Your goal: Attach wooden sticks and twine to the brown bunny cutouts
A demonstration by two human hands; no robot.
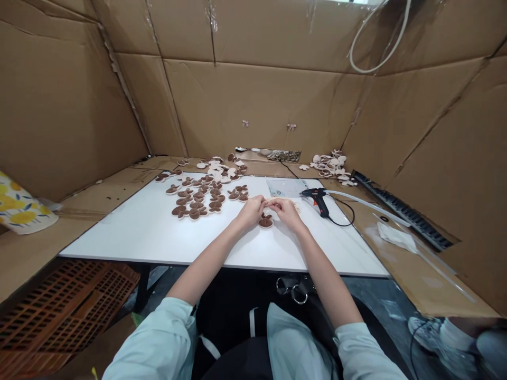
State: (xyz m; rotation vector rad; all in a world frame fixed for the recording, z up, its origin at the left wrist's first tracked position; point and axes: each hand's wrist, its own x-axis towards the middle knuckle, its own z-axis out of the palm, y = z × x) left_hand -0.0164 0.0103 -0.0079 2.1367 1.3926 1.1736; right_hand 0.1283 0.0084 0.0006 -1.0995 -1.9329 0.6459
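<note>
- White table [150, 232] is enclosed by cardboard walls [257, 100].
- Brown pieces [198, 198] are spread on the table's far left part; pale pieces [330, 163] are heaped at the back right, off the table.
- Glue gun [319, 199] is laid on the table's right side, with a clear bag [285, 187] just beside it.
- Orange crate [67, 301] is seen at the lower left, patterned cloth [19, 208] at the left edge.
- White hose [370, 72] is looped at the top right.
- Scissors [293, 287] are seen below the near table edge.
- White rag [396, 236] is laid on cardboard at the right.

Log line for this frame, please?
hands: left hand and right hand fingertips together | between: brown cutout on white table | right: glue gun lying | grip: unclear
</note>
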